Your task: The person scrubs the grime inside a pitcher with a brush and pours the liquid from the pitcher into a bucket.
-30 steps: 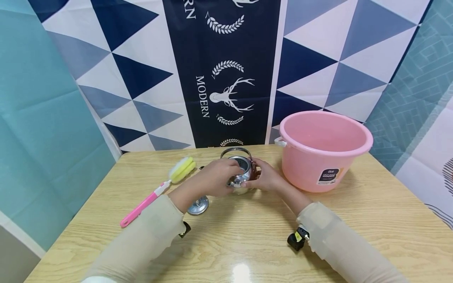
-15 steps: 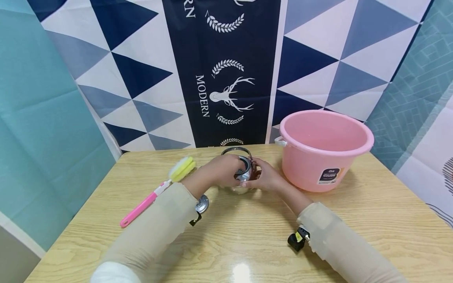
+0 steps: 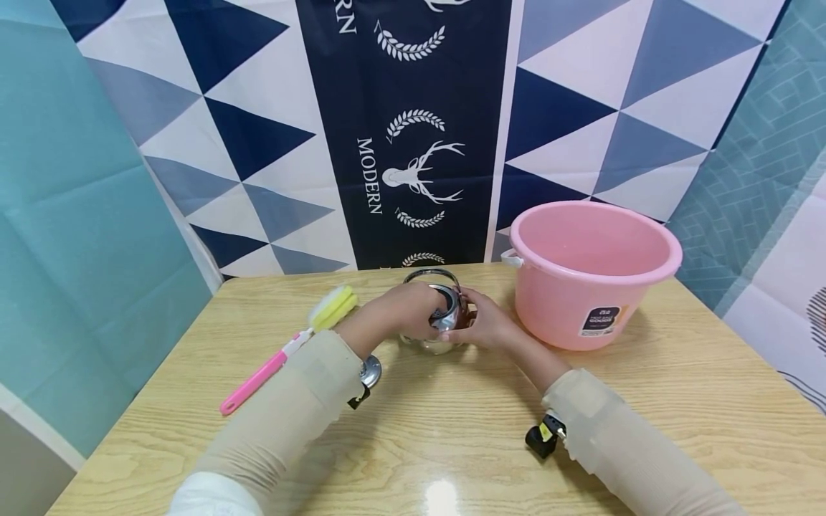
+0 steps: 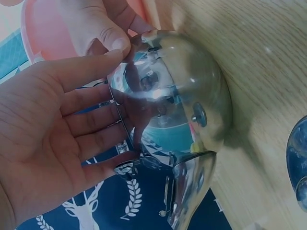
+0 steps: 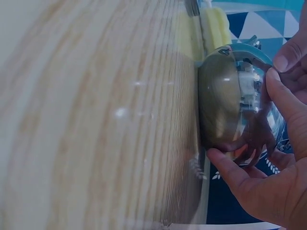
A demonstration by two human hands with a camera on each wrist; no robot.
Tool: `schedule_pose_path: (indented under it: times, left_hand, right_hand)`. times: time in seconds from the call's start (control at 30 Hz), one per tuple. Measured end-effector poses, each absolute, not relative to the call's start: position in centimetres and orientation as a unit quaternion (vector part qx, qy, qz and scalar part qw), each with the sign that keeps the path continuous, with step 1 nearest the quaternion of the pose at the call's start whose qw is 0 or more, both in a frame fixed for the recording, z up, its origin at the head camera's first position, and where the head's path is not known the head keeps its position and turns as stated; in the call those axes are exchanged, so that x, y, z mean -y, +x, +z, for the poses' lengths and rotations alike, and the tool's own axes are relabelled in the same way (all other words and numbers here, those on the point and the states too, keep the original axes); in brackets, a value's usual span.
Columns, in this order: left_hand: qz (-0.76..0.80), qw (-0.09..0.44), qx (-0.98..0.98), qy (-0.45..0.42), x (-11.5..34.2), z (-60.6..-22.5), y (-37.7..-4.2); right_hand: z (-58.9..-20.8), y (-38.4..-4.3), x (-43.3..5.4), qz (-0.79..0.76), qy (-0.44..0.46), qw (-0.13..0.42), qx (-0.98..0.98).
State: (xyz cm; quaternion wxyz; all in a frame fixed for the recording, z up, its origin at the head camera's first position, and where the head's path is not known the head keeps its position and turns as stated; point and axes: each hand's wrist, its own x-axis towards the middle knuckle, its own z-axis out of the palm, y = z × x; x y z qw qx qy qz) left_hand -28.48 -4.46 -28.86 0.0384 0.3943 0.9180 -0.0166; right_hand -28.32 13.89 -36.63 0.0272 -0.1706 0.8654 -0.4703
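Observation:
A shiny metal teapot (image 3: 454, 314) stands on the table with its hoop handle raised. My left hand (image 3: 408, 309) reaches over it from the left; in the left wrist view its fingers go behind the opening's rim, with the thumb on the near edge. On the other side my right hand (image 3: 489, 322) holds the round body (image 5: 220, 91), thumb above and fingers below. Both thumbs meet near the rim. The spout (image 4: 194, 182) shows in the left wrist view. A round metal lid (image 3: 371, 373) lies beside my left wrist, partly covered by it.
A pink bucket (image 3: 600, 276) stands close to the right of my right hand. To the left lies a sponge brush with a yellow and white head (image 3: 332, 308) and pink handle (image 3: 261, 376). Patterned cloth (image 3: 413, 172) hangs behind the wooden table (image 3: 439, 437).
My left hand has shifted right and slightly up at the teapot's opening, and its forearm now covers more of the lid. My right hand keeps its hold.

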Motion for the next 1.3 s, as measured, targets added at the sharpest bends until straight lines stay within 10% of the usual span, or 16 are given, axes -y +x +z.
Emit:
schedule_pose_path:
  times: [1.3]
  left_hand:
    - [-0.014, -0.034, -0.920, 0.391, 4.99, -27.97, -28.34]
  right_hand:
    - [-36.42, -28.07, -13.62, -0.488, -0.157, 0.040, -0.858]
